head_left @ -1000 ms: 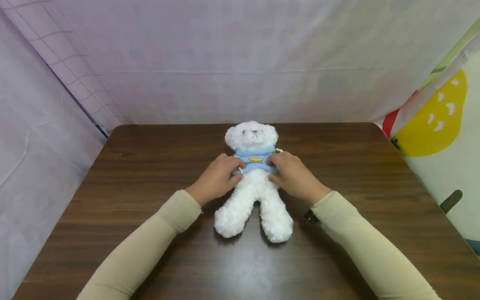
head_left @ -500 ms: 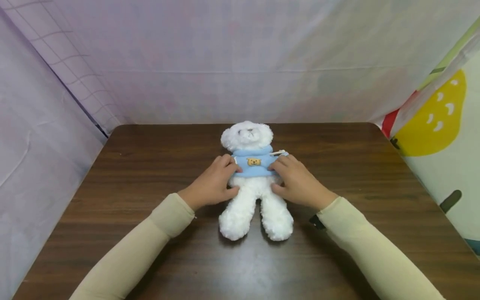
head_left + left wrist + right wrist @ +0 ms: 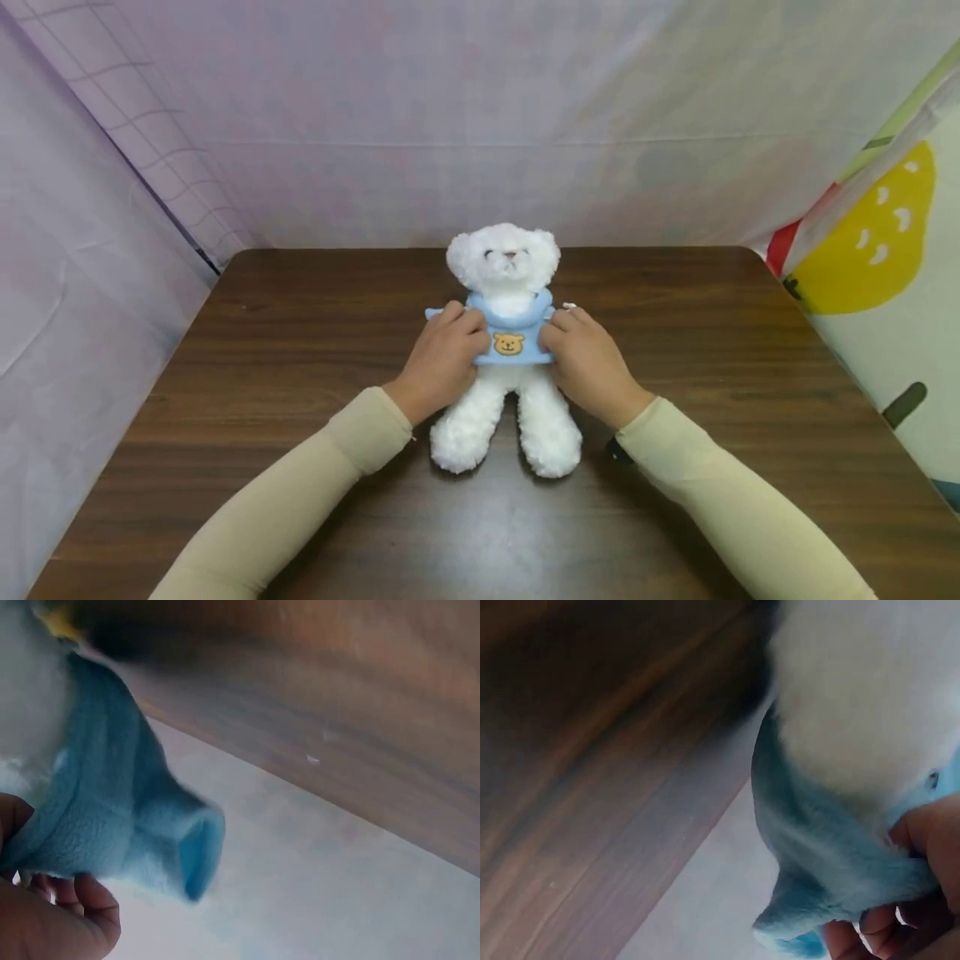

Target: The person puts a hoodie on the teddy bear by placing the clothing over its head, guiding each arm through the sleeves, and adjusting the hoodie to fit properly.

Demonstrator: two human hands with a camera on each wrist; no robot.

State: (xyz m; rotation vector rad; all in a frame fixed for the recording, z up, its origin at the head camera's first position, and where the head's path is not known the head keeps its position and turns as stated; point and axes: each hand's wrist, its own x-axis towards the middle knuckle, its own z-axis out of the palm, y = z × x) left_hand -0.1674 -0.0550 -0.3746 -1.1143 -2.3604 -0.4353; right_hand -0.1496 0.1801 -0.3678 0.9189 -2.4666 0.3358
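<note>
A white plush bear (image 3: 504,258) faces up over the middle of the table, legs pointing toward me. It wears a pale blue top (image 3: 517,321) with a yellow bear-face patch (image 3: 508,344) on the front. My left hand (image 3: 444,354) pinches the top at its left side. An empty-looking sleeve (image 3: 199,855) sticks out past those fingers in the left wrist view. On the other side, my right hand (image 3: 592,362) grips the top's right edge; the right wrist view shows the blue cloth (image 3: 832,855) between thumb and fingers. White fur shows at the loose neckline.
The dark brown wooden table (image 3: 315,308) extends around the bear on all sides. Behind it hangs a pale curtain (image 3: 480,125). At the right is white cloth with a yellow fruit print (image 3: 873,233).
Both hands have gone from resting over the top's sides to gripping its fabric. The top's neckline has dropped and loosened, its patch is lower, and the bear's head appears slightly higher.
</note>
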